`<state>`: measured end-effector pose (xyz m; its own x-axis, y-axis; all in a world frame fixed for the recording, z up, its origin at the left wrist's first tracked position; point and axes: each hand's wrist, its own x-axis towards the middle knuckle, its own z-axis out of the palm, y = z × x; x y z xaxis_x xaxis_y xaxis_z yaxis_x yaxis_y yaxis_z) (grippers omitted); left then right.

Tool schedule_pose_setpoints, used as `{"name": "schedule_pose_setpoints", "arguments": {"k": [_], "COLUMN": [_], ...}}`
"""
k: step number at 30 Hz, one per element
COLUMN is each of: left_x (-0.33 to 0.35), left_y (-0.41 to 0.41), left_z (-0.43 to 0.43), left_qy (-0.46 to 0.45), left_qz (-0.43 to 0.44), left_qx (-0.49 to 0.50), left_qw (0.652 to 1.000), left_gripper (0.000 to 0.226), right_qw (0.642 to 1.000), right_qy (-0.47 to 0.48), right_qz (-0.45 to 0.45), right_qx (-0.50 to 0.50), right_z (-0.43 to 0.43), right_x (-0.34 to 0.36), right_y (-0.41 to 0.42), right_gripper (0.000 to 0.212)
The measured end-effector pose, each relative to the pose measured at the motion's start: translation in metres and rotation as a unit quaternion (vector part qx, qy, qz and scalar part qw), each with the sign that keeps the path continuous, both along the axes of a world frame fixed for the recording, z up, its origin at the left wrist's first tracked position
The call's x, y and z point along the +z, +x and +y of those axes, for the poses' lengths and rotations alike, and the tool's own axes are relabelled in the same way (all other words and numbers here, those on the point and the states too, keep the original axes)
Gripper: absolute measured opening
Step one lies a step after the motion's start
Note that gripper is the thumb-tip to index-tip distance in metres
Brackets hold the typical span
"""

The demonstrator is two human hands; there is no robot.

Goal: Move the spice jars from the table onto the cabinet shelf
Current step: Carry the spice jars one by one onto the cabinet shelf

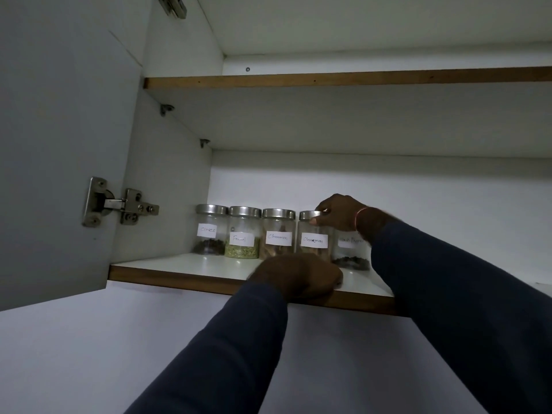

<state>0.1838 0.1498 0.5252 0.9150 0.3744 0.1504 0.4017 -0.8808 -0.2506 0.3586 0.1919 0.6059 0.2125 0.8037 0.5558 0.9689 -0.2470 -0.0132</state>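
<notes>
Jars [243, 234] of clear glass with round metal lids [245, 211] line the shelf [185, 264].

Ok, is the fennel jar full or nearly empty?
Mostly empty: the fennel jar holds greenish seeds only in its bottom part, clear glass above.

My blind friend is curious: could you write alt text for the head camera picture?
A person's right hand grips the lid of the second Cinnamon jar, fourth in a row of five labelled spice jars on a white cabinet shelf. The left hand rests on the shelf's front edge.
</notes>
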Motion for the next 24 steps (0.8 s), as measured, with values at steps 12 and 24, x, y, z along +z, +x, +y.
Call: {"name": "schedule_pose_setpoints", "arguments": {"k": [12,24], "left_x": [-0.001,0.0], "left_y": [0.0,-0.001], "left_z": [0.003,0.004], "left_qy": [0.021,0.028], "left_qz": [0.007,0.006], "left_qx": [-0.001,0.0], "left_qw": [1.0,1.0], "left_gripper": [0.035,0.034], "right_qw": [1.0,0.994], "right_qy": [0.006,0.06], "right_qz": [-0.005,0.052], "right_qx": [-0.017,-0.069], "right_z": [0.003,-0.015], "right_x": [-0.005,-0.004], "right_y": [0.005,0.006], "right_gripper": [0.042,0.069]}}
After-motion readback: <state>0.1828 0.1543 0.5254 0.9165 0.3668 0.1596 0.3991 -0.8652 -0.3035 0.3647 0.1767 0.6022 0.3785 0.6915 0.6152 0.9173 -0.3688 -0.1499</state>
